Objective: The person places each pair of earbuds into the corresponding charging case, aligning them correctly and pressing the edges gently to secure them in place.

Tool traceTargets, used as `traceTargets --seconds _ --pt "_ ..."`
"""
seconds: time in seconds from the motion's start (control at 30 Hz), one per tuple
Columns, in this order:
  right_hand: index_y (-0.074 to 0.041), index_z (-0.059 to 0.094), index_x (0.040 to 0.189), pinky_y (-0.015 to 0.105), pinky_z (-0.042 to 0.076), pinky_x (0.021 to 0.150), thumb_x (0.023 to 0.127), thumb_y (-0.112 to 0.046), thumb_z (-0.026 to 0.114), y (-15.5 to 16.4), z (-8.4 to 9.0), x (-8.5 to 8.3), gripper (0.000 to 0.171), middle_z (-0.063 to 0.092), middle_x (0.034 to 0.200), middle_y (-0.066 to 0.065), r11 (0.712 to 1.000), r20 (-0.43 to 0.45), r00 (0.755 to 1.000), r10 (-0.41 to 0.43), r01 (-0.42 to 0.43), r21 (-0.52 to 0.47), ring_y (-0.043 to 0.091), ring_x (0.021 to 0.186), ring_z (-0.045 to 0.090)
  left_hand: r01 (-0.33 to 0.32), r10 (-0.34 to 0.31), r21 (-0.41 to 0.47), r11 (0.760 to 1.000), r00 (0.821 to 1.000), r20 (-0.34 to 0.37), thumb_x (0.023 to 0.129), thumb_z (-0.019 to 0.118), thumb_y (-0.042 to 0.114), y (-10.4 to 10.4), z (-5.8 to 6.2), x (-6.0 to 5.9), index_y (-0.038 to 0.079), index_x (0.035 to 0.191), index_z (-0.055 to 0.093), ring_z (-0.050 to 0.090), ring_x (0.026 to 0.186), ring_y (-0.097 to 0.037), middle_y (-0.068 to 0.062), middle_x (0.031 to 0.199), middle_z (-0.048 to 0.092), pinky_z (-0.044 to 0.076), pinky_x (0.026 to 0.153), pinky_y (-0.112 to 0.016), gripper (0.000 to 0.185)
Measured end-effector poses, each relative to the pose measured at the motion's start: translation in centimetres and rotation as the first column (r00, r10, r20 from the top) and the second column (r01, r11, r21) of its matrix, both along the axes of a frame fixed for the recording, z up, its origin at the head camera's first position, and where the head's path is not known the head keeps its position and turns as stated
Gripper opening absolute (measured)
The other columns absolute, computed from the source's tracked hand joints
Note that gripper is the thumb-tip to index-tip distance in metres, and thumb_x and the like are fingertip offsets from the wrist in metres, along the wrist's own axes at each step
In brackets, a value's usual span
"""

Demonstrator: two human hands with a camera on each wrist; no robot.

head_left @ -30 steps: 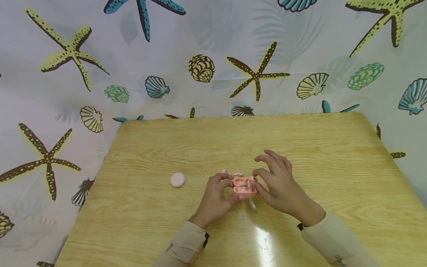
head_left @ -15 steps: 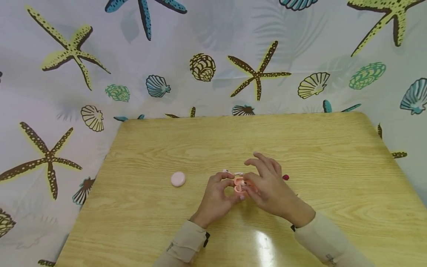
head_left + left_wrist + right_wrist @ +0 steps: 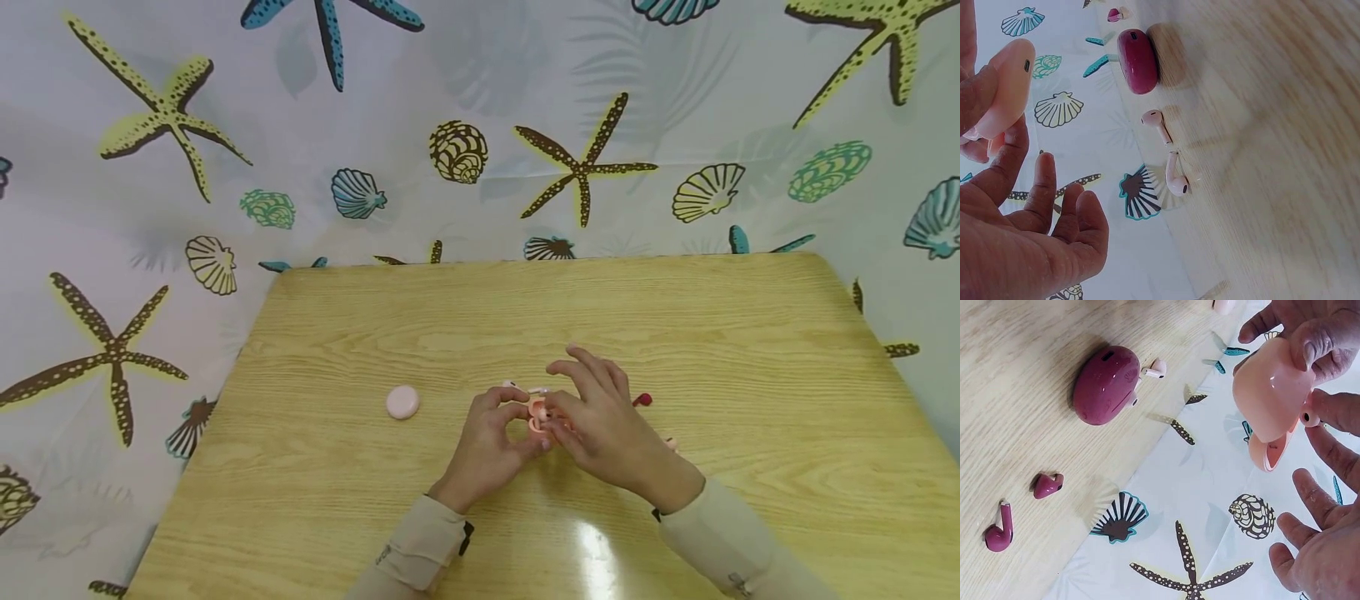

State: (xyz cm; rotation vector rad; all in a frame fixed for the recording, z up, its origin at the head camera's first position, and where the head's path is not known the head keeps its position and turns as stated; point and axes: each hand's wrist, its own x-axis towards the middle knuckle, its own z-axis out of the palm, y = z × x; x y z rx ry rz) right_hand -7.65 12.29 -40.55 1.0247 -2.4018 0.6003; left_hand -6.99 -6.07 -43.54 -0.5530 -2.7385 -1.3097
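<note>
My left hand (image 3: 486,450) grips a peach earbud case (image 3: 537,427), whose lid (image 3: 1266,453) stands open. In the right wrist view, the thumb and a finger of my right hand (image 3: 1329,550) pinch a pale earbud (image 3: 1310,417) at the rim of that case. The other fingers of this hand are spread apart. Seen from the head, the right hand covers part of the case. Two pale pink earbuds (image 3: 1155,120) lie on the table just beyond the hands. A magenta earbud case (image 3: 1107,385) sits closed on the table, visible in both wrist views.
Two magenta earbuds (image 3: 999,534) lie apart on the wooden table (image 3: 315,350). To the left of my hands is a round pale pink case (image 3: 402,402). A sheet (image 3: 480,83) printed with starfish and shells hangs behind the table.
My right hand has moved left with the pale earbud, from the case's right side to over its middle. A magenta earbud has come into view beside that hand. The left hand stays put.
</note>
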Motion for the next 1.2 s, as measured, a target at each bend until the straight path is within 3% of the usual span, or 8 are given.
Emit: traceTargets --seconds 0.43,1.2 --pt "-0.013 0.065 0.088 0.059 0.036 0.095 0.078 -0.016 0.074 -0.09 -0.38 0.21 0.013 0.058 0.12 0.016 1.0 0.009 1.0 0.019 -0.019 0.023 0.044 0.127 0.044 0.0 -0.001 -0.019 1.0 1.0 -0.011 0.075 0.081 0.023 0.06 -0.03 -0.02 0.009 0.086 0.072 0.051 0.117 -0.03 -0.006 0.113 0.063 0.041 0.1 -0.046 0.02" --pt "-0.013 0.065 0.089 0.058 0.037 0.095 0.078 -0.017 0.074 -0.15 -0.43 0.45 0.015 0.057 0.12 0.014 0.999 0.0 1.0 0.023 -0.023 0.039 0.042 0.126 0.045 -0.006 0.006 -0.022 1.0 1.0 -0.029 0.074 0.082 0.023 0.08 -0.17 0.07 0.009 0.085 0.072 0.052 0.116 -0.031 -0.005 0.113 0.063 0.042 0.099 -0.045 0.021"
